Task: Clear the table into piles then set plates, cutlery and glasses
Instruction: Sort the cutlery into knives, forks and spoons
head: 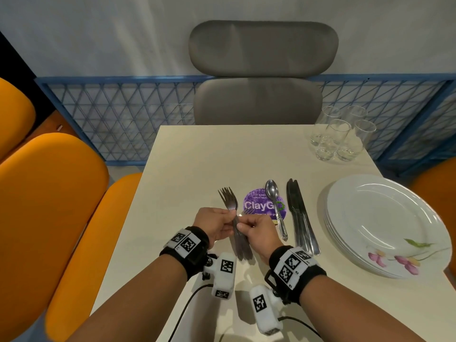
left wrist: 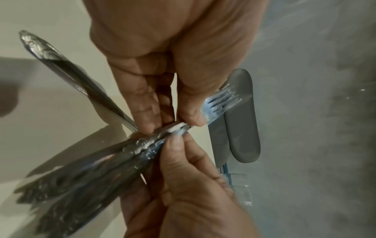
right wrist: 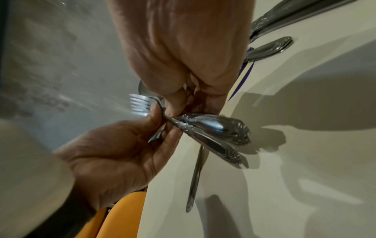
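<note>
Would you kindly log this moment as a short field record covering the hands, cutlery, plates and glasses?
left hand: pinches the forks
right hand: pinches the same forks
forks: bundled, tines pointing away from the person
spoon: lying across the purple sticker
knives: piled right of the spoon
plates: stacked, table's right edge
glasses: four, clustered at far right corner

My arms are bare, with a black wristband [head: 195, 245] on each, white tags with black square codes, and a small white camera [head: 223, 275] trailing a black cable [head: 187, 307].
</note>
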